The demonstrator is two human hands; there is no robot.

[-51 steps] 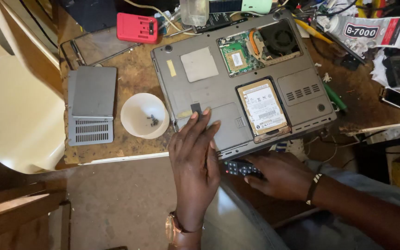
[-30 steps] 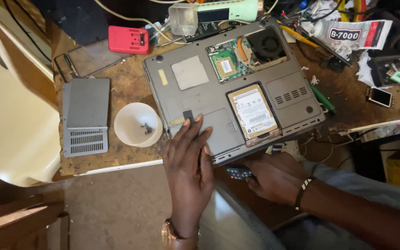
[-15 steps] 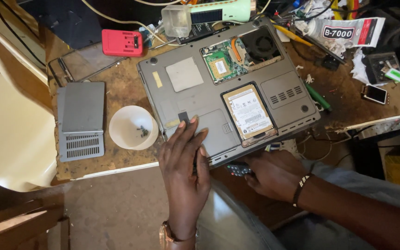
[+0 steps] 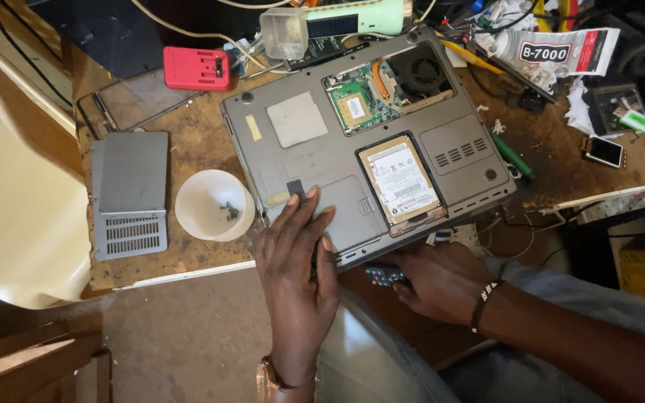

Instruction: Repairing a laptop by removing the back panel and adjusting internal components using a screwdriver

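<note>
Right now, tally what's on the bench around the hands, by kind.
Laptop, upside down, bays open: 1
Grey vent cover panel: 1
White bowl with small screws: 1
Red box: 1
Hands: 2, left hand flat on the laptop, right hand at its front edge
Total: 6

Grey laptop (image 4: 322, 160), green board (image 4: 357, 104), white bowl (image 4: 214, 204), red box (image 4: 196, 68), perhaps pale-green torch (image 4: 363, 16).

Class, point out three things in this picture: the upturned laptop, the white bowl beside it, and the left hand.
laptop (image 4: 315, 160): head view, bare grey underside panel.
white bowl (image 4: 201, 195): head view, inner wall near the rim.
left hand (image 4: 296, 261): head view, back of the hand lying flat on the laptop.
</note>
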